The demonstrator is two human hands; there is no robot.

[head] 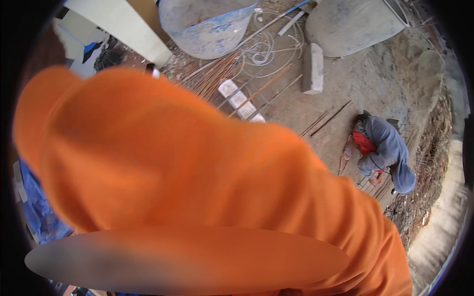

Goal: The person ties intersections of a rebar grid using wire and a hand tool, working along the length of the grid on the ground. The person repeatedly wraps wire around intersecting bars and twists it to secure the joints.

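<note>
Neither my left hand nor my right hand is in view. A large orange sleeve point(192, 162) fills the middle and left of the head view, and a blurred oval covers its lower part. Beyond the sleeve, a bundle of thin rusty rods point(216, 76) lies on the ground. Some rods cross a pale block with square sections point(242, 100). A grey concrete block point(313, 70) lies to the right of them. Other thin rods point(330, 118) lie loose on the ground nearer the co-worker.
A crouching co-worker in a blue-grey top point(389, 144) bends over rods at the right. At the top are a blue-stained tub point(211, 37), a large grey container point(351, 26) and coiled clear hose point(259, 53). A pale pillar point(126, 26) rises at upper left; a blue tarp point(40, 211) lies at left.
</note>
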